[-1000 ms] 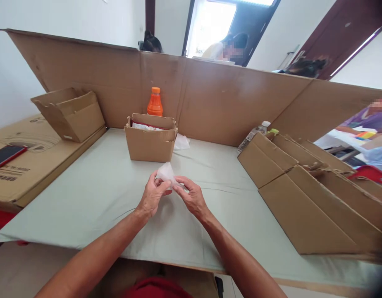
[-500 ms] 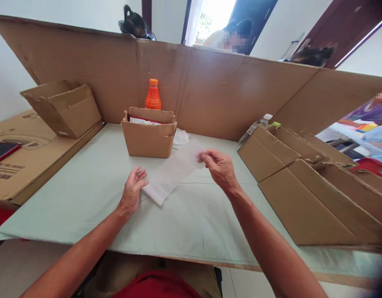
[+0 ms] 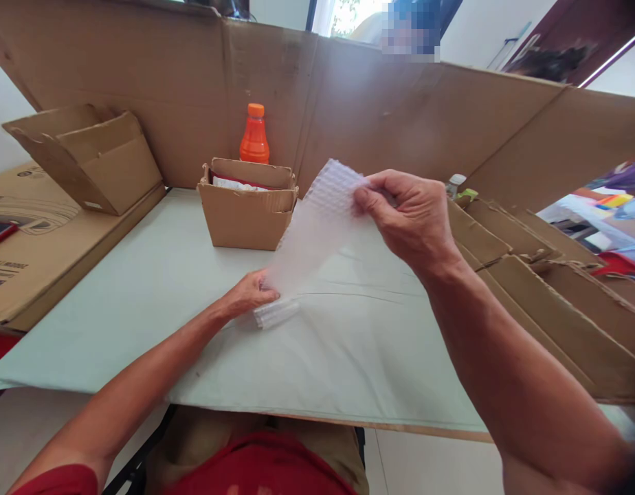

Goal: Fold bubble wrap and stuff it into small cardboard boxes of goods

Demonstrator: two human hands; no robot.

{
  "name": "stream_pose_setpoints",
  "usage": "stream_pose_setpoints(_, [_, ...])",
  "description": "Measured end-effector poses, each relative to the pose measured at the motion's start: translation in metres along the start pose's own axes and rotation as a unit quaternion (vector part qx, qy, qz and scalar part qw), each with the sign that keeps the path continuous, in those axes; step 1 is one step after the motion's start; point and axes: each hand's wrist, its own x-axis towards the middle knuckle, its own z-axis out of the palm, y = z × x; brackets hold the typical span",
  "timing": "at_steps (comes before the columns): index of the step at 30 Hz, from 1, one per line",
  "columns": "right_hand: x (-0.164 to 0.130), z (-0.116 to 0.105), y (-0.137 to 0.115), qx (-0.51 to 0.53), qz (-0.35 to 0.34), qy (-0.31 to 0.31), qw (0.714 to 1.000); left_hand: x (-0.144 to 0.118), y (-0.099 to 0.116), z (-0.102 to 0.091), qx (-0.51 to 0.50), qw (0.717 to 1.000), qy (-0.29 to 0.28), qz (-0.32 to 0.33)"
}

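A strip of translucent bubble wrap (image 3: 317, 237) stretches at a slant between my two hands, above the pale green cloth. My right hand (image 3: 410, 216) pinches its upper right corner between thumb and fingers, raised well off the table. Lower down, my left hand (image 3: 253, 294) is closed on the strip's lower left edge, close to the cloth; its fingertips are partly hidden behind the wrap. Below that hand, the bottom end of the wrap looks folded or rolled. Just behind the strip stands a small cardboard box (image 3: 248, 223) with white and dark red contents.
An orange bottle (image 3: 254, 134) stands behind the small box, against a cardboard partition (image 3: 359, 117). Cardboard bins (image 3: 544, 302) line the right side, with a clear bottle (image 3: 455, 184) behind them. Another open box (image 3: 111, 165) sits on a large carton (image 3: 34, 254) at left. People are beyond the partition.
My right hand has lifted the wrap's upper end up and to the right. My left hand has moved right and closed on the lower part. The view has tilted down slightly.
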Motion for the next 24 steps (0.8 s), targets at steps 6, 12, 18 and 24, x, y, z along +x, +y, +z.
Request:
stream_pose_setpoints(6, [0.012, 0.021, 0.079, -0.161, 0.061, 0.015, 0.985, -0.05, -0.015, 0.025, -0.135, 0.987, -0.068, -0.051])
stream_pose_setpoints(12, [-0.02, 0.093, 0.137, -0.212, 0.246, -0.167, 0.931, -0.079, -0.03, 0.048, -0.188, 0.971, 0.02, -0.145])
stream_pose_setpoints(18, [-0.119, 0.072, 0.1, -0.039, 0.193, -0.199, 0.96, -0.089, -0.026, 0.041, -0.165, 0.968, -0.042, -0.184])
stream_pose_setpoints(24, [-0.187, 0.023, 0.066, 0.045, 0.232, -0.126, 0.963, -0.037, 0.008, 0.036, -0.252, 0.952, -0.032, -0.17])
